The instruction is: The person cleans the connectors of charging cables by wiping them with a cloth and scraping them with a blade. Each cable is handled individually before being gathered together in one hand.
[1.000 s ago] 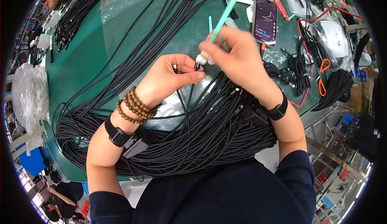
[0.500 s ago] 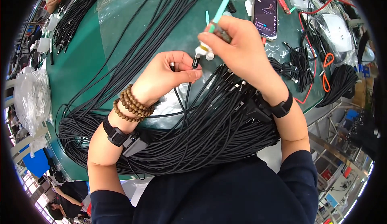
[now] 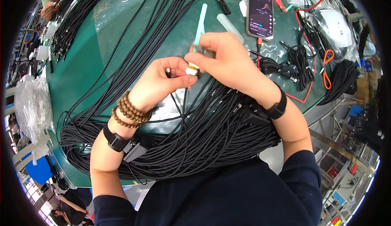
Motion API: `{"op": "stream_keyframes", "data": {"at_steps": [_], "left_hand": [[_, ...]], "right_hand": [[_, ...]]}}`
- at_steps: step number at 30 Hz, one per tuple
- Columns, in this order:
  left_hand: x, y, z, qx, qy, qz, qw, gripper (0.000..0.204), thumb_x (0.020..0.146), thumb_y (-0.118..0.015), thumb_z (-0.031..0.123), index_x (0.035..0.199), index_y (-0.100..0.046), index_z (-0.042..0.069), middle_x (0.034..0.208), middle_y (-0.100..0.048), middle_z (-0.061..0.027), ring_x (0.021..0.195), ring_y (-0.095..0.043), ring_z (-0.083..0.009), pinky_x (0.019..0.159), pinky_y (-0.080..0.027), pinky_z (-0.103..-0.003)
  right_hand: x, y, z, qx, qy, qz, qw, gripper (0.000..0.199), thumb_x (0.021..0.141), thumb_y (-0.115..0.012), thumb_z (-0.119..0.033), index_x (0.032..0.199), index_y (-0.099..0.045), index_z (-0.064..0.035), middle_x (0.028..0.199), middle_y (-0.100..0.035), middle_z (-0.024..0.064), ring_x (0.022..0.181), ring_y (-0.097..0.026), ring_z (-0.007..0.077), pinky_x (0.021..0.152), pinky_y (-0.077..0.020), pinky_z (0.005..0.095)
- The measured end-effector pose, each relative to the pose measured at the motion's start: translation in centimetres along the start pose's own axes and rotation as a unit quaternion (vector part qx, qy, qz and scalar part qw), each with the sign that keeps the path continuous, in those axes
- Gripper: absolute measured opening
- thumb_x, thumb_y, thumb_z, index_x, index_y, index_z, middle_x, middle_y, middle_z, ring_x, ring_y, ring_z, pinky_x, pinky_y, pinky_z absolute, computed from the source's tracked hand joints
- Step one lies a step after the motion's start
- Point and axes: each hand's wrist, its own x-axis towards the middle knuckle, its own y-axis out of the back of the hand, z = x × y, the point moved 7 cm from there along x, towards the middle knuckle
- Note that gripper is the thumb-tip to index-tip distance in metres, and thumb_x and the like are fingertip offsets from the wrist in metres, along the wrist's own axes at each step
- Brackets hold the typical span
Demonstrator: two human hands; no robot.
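Note:
My left hand [image 3: 161, 76] is closed, pinching a black cable's end between thumb and fingers. A second cable's metal plug [image 3: 168, 71] pokes out between its fingers. My right hand [image 3: 222, 57] is closed around a slim turquoise two-armed tool [image 3: 201, 24] resembling tweezers. At its lower end a white wad [image 3: 191, 69] with a yellow band meets the cable end at my left fingertips. The wad and fingers cover the connector. Below my hands lies a large bundle of black cables [image 3: 203, 144], curving across the table in front of me.
More black cables [image 3: 138, 42] stretch to the far edge of the green table [image 3: 77, 87]. A phone [image 3: 260, 14], marker [image 3: 220, 0], clear tube [image 3: 230, 27] and coiled cables [image 3: 301, 63] lie beyond my right hand. Plastic bags [image 3: 32, 104] sit left. Another person's hand [image 3: 48, 12] shows far left.
My right hand has moved left and down, bringing the white wad over the cable end in my left hand. The connector, visible before, is now covered. A gloved hand has appeared at far left.

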Motion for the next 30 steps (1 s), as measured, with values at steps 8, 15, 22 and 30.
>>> {"op": "stream_keyframes", "data": {"at_steps": [8, 15, 22, 30], "left_hand": [[0.0, -0.8, 0.2, -0.019, 0.019, -0.014, 1.000, 0.018, 0.085, -0.065, 0.003, 0.102, -0.062, -0.004, 0.091, -0.066, -0.0050, 0.079, -0.061, -0.0081, 0.076, -0.049, -0.022], [-0.1, -0.8, 0.1, -0.031, 0.012, -0.023, 0.999, 0.020, 0.086, -0.064, 0.002, 0.104, -0.063, -0.005, 0.092, -0.066, -0.0049, 0.081, -0.062, -0.0097, 0.078, -0.049, -0.023], [0.0, -0.6, -0.2, -0.037, 0.013, -0.022, 0.999, 0.018, 0.086, -0.064, 0.003, 0.103, -0.063, -0.005, 0.090, -0.066, -0.0050, 0.082, -0.063, -0.0106, 0.078, -0.049, -0.023], [-0.1, -0.5, -0.2, -0.006, 0.023, -0.020, 1.000, 0.017, 0.086, -0.064, 0.004, 0.101, -0.063, -0.004, 0.091, -0.066, -0.0055, 0.081, -0.063, -0.0111, 0.078, -0.049, -0.023]], "right_hand": [[0.3, -0.2, 1.2, 0.095, -0.057, -0.008, 0.994, 0.014, 0.085, -0.066, -0.009, 0.084, -0.064, 0.0039, 0.067, -0.062, 0.0022, 0.057, -0.055, 0.0052, 0.051, -0.0419, 0.0209], [0.8, 0.9, 1.0, 0.026, -0.017, 0.040, 0.999, 0.015, 0.085, -0.066, -0.010, 0.085, -0.063, 0.0047, 0.068, -0.062, 0.0020, 0.059, -0.057, 0.0057, 0.053, -0.0443, 0.0215], [0.4, 0.7, 0.6, 0.047, -0.078, 0.012, 0.996, 0.015, 0.084, -0.067, -0.011, 0.082, -0.062, 0.0036, 0.067, -0.060, 0.0008, 0.057, -0.054, 0.0050, 0.052, -0.0423, 0.0210], [0.8, 1.5, 0.8, -0.040, -0.066, 0.007, 0.997, 0.014, 0.084, -0.067, -0.010, 0.079, -0.061, 0.0023, 0.065, -0.058, -0.0005, 0.058, -0.050, 0.0034, 0.052, -0.0398, 0.0217]]}}
